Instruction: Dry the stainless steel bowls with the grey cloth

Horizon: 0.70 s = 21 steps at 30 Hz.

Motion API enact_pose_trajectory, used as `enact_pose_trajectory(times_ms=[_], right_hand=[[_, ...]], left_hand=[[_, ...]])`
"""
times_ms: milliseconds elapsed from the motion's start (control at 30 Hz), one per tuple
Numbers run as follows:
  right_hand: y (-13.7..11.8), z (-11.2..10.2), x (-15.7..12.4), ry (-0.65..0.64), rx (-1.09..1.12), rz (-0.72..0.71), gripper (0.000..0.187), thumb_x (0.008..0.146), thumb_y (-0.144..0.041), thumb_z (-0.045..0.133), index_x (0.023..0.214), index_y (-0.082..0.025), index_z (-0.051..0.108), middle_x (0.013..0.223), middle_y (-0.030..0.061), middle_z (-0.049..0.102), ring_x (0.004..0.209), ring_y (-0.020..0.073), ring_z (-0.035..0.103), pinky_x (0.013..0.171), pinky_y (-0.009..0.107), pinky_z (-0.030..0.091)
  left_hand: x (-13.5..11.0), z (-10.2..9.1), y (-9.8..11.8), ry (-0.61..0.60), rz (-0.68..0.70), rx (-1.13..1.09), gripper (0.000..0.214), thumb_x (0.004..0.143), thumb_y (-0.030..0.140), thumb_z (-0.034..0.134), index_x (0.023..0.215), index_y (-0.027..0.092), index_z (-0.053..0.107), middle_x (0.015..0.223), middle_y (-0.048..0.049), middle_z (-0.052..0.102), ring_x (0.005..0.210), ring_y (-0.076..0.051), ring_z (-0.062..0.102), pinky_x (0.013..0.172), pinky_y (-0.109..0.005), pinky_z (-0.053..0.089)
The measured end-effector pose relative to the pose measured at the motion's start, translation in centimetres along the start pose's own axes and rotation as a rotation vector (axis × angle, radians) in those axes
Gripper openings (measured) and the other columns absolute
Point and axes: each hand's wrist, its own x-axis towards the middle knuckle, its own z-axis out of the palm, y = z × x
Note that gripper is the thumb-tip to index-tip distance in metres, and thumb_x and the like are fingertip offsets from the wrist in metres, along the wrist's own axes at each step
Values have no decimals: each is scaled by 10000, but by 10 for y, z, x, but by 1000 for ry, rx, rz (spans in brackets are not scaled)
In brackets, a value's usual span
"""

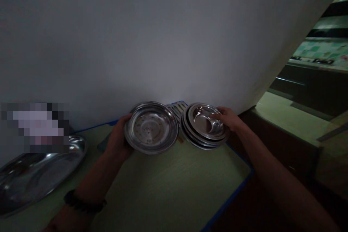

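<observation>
My left hand point(121, 137) is closed on the left rim of a round steel dish point(150, 130), which seems to be several nested together and tilts toward me. On the right, my right hand point(227, 119) grips the edge of a stack of steel plates point(203, 139), its thumb over the rim of the top one. A shiny divided plate point(202, 119) with hollowed sections tops that stack. Between the two lots, behind them, part of a tray of cutlery point(178, 108) shows. The undersides of both stacks are hidden, so contact with the table is hard to judge.
The green table point(163, 188) has a blue edge and stands against a pale wall point(163, 43). A large oval steel tray point(46, 177) lies at the left, below a blurred-out patch. Past the table's right edge are a dark floor and a kitchen counter point(312, 79).
</observation>
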Motion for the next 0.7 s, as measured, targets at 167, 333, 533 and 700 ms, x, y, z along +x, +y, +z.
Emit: enact_pose_trajectory(times_ms=[167, 333, 533, 700], right_hand=[[-12, 8, -14, -91, 186, 24, 358, 599, -325, 749, 899, -158, 648, 745, 19, 708, 628, 161, 631, 599, 276, 505], [-56, 43, -27, -248, 438, -10, 329, 600, -318, 788, 857, -177, 638, 677, -21, 671, 563, 114, 587, 574, 246, 474], [-98, 106, -23, -67, 222, -330, 274, 740, -359, 651, 932, -164, 633, 872, 59, 699, 765, 185, 634, 708, 310, 493], [-104, 130, -19, -102, -151, -473, 353, 836, -281, 531, 1166, -159, 566, 1140, 116, 665, 1031, 234, 612, 929, 385, 451]], left_hand=[[4, -3, -3, -12, -3, -18, 165, 748, 280, 585, 761, 143, 676, 607, -27, 685, 574, -171, 653, 600, -275, 562], [2, -3, -15, 44, 66, -21, 253, 763, 366, 619, 894, 160, 686, 762, -29, 727, 737, -194, 687, 693, -308, 559], [-3, -7, -17, -60, 135, -122, 330, 816, 494, 587, 906, 202, 712, 917, -32, 753, 1032, -245, 653, 924, -369, 505], [4, -17, -15, -94, 90, -192, 300, 851, 420, 563, 880, 162, 713, 863, -44, 758, 1012, -231, 664, 960, -355, 483]])
